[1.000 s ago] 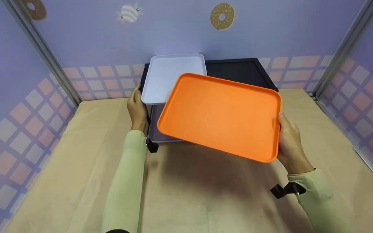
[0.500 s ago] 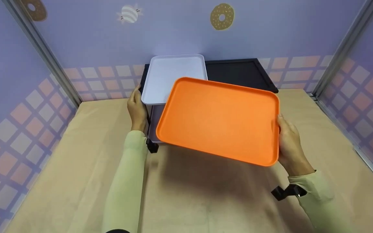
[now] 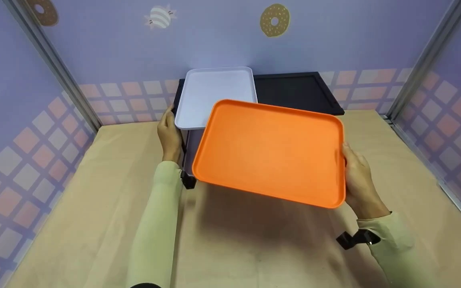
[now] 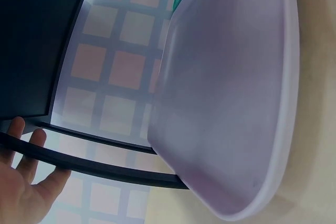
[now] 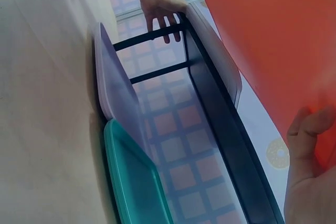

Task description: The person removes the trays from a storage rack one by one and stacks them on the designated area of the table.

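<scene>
My right hand [image 3: 360,184] grips the right short edge of an orange rectangular tray [image 3: 270,154], held tilted in the air in front of a black two-tier rack [image 3: 294,93]. In the right wrist view, my thumb and a finger show against the tray's orange surface [image 5: 273,35]. At the rack's left end, my left hand [image 3: 169,136] holds the side frame; the left wrist view has its fingers around a black bar [image 4: 94,166]. A white tray [image 3: 214,96] lies on the left of the rack's top. Below it sits a pale purple tray [image 4: 226,87].
Beside the purple tray on the lower level is a green tray [image 5: 137,177], hidden from the head view by the orange one. A beige-covered table [image 3: 230,248] spreads in front. Patterned purple walls [image 3: 214,36] enclose the back and sides.
The orange tray has come slightly down and toward me, its tilt easing a little, with my right hand still on its edge. My left hand and the rack stay put.
</scene>
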Tool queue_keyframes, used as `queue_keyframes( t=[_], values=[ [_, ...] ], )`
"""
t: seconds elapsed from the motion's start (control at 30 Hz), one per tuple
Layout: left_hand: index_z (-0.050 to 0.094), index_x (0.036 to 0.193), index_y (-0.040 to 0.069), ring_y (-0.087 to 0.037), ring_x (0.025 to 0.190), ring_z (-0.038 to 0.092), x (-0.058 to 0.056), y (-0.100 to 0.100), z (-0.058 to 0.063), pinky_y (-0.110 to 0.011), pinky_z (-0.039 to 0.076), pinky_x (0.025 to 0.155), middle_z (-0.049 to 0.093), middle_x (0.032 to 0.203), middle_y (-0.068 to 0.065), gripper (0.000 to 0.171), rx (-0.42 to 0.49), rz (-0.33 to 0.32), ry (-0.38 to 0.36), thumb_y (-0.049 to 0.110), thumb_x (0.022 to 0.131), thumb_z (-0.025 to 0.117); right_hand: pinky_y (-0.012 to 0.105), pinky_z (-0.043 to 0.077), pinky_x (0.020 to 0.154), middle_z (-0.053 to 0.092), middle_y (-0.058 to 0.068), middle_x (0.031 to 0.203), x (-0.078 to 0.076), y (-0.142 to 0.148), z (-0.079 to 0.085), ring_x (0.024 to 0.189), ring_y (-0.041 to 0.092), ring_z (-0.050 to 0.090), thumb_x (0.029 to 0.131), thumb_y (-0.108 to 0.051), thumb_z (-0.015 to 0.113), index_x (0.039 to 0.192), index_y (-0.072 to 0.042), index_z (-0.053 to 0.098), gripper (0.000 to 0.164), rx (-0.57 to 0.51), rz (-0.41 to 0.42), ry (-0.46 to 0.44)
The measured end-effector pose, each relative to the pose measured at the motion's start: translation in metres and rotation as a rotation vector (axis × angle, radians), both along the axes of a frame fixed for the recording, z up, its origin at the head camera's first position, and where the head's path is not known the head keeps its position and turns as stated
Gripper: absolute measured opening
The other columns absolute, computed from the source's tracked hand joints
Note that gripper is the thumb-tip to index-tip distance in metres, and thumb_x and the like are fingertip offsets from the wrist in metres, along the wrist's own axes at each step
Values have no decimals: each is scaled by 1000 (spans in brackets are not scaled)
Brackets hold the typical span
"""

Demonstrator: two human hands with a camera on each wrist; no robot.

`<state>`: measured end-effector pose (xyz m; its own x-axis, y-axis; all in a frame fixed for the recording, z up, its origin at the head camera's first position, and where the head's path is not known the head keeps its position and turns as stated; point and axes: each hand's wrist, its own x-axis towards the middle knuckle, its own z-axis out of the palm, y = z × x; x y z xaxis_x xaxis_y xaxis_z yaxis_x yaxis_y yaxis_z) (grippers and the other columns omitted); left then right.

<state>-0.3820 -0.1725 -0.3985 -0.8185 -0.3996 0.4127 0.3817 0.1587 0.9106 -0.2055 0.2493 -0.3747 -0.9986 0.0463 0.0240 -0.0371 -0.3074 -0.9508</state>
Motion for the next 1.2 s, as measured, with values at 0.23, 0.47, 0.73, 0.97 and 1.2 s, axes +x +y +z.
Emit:
queue_keyframes(
  t=[0.23, 0.47, 0.73, 0.97, 1.2],
  values=[
    [59, 144, 4, -26, 144, 45, 0, -1, -1, -32, 34, 118, 55, 150, -15, 43, -9, 7, -7, 24, 111, 40, 29, 58, 71, 67, 0, 87, 1, 0, -2, 76, 14, 68, 106, -49, 46, 116, -2, 55, 49, 29, -15, -24],
    [59, 144, 4, -25, 144, 45, 0, -1, -1, -30, 33, 118, 54, 150, -14, 43, -3, 2, -16, 24, 111, 39, 29, 57, 69, 68, -1, 83, 2, 0, -3, 73, 14, 68, 105, -50, 48, 112, -5, 56, 47, 41, -17, -35],
    [59, 144, 5, -25, 145, 44, 1, -1, -1, -31, 33, 118, 54, 151, -14, 43, -9, 4, -18, 24, 111, 39, 29, 57, 73, 68, -2, 87, 4, -2, -5, 77, 13, 68, 106, -51, 46, 121, -6, 50, 48, 88, -8, -80],
    [57, 145, 4, -25, 147, 42, 1, -2, -2, -30, 31, 119, 52, 153, -14, 44, -10, -5, -9, 24, 112, 38, 30, 58, 71, 67, -1, 87, 5, -1, -6, 76, 14, 69, 106, -51, 45, 121, -5, 49, 48, 100, 9, -81],
    [57, 145, 2, -27, 147, 42, 0, -2, -1, -31, 32, 119, 52, 152, -16, 44, -9, -4, -7, 23, 111, 39, 30, 57, 72, 67, -3, 87, 8, -1, -7, 77, 13, 68, 108, -49, 42, 124, -6, 49, 47, 133, 11, -89]
  ],
)
